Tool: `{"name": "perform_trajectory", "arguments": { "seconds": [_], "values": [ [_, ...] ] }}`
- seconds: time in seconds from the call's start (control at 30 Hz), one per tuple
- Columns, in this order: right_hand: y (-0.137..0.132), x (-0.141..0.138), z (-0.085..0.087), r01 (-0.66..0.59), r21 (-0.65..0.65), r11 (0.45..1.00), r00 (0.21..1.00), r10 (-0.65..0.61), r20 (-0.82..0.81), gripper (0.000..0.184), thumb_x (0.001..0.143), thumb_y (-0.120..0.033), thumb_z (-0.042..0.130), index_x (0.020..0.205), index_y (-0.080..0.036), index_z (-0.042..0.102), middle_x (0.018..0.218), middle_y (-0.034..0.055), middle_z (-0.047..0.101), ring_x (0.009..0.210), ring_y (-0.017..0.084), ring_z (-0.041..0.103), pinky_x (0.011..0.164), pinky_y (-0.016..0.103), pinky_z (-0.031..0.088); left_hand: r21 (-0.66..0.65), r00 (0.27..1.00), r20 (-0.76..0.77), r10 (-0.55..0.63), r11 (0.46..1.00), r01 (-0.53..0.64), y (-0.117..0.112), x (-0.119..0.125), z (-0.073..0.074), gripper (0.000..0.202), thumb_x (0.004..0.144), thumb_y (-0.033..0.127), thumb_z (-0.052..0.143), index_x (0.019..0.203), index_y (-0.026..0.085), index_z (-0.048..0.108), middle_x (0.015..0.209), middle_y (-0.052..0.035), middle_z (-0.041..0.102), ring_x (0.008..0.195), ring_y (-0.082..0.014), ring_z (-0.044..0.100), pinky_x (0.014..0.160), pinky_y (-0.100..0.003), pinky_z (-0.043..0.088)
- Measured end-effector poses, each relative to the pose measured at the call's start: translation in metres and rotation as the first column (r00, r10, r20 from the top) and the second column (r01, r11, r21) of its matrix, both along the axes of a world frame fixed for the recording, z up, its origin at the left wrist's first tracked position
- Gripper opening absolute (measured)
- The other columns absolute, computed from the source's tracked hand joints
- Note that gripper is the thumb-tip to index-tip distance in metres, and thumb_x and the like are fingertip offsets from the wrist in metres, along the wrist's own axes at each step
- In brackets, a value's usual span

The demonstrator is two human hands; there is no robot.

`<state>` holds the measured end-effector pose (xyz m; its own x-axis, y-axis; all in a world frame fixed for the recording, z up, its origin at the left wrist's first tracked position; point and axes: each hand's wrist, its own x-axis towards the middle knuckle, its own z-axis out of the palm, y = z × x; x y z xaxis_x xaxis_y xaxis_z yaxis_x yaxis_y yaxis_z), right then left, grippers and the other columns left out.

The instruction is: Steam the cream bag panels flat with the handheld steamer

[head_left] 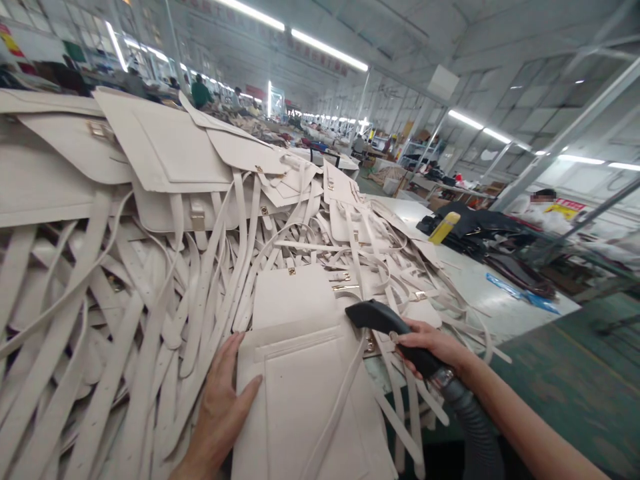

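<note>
A cream bag piece point(295, 393) with a flap and a stitched pocket outline lies in front of me. My left hand point(225, 393) rests along its left edge, thumb on the surface and fingers stretched out. My right hand point(425, 347) is wrapped round a black hose nozzle point(377, 317), whose tip points left just above the right part of the piece. A dark ribbed hose point(473, 413) runs down from the nozzle. A cream strap point(337, 393) lies across the right side of the piece.
Cream bags point(175, 147) with gold buckles are heaped to the left and behind, their straps point(115, 347) tangled. On the table point(500, 260) at the right are dark bags point(480, 230), a yellow object point(444, 228) and a blue packet point(523, 293). Metal posts stand beyond; people are in the background.
</note>
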<state>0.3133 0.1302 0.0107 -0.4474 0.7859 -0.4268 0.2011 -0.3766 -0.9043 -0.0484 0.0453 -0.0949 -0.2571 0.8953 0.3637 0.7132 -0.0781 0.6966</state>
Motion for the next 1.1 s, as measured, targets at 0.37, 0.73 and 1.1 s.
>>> {"name": "perform_trajectory", "arguments": {
  "seconds": [0.37, 0.73, 1.1],
  "values": [
    [0.001, -0.054, 0.0, 0.022, 0.226, 0.974, 0.981, -0.065, 0.184, 0.051, 0.071, -0.023, 0.058, 0.119, -0.021, 0.042, 0.05, -0.0082, 0.05, 0.037, 0.01, 0.05, 0.033, 0.016, 0.042, -0.055, 0.963, 0.271, -0.019, 0.998, 0.035, -0.004, -0.001, 0.002, 0.064, 0.075, 0.029, 0.054, 0.132, 0.025, 0.027, 0.136, -0.0056, 0.032, 0.123, -0.0243, 0.032, 0.107, -0.046, 0.02],
    [-0.06, -0.071, -0.004, 0.007, 0.069, 0.998, 0.965, -0.025, 0.263, 0.077, 0.066, -0.03, 0.056, 0.133, -0.013, 0.023, 0.043, -0.0074, 0.048, 0.034, 0.012, 0.048, 0.031, 0.018, 0.039, 0.048, 0.388, 0.919, -0.064, 0.997, 0.052, -0.006, -0.005, 0.011, 0.072, 0.067, 0.021, 0.063, 0.129, 0.021, 0.026, 0.126, -0.0114, 0.043, 0.107, -0.0201, 0.05, 0.091, -0.032, 0.042],
    [-0.063, -0.162, -0.004, -0.271, 0.06, 0.961, 0.948, 0.255, 0.191, 0.07, 0.066, -0.012, 0.051, 0.131, -0.028, 0.033, 0.053, -0.0083, 0.049, 0.037, 0.009, 0.049, 0.033, 0.017, 0.042, 0.062, 0.093, 0.992, -0.085, 0.973, 0.224, -0.006, -0.016, 0.017, 0.074, 0.059, 0.014, 0.068, 0.125, 0.017, 0.035, 0.119, -0.0128, 0.05, 0.107, -0.0222, 0.051, 0.085, -0.027, 0.043]
  ]
}}
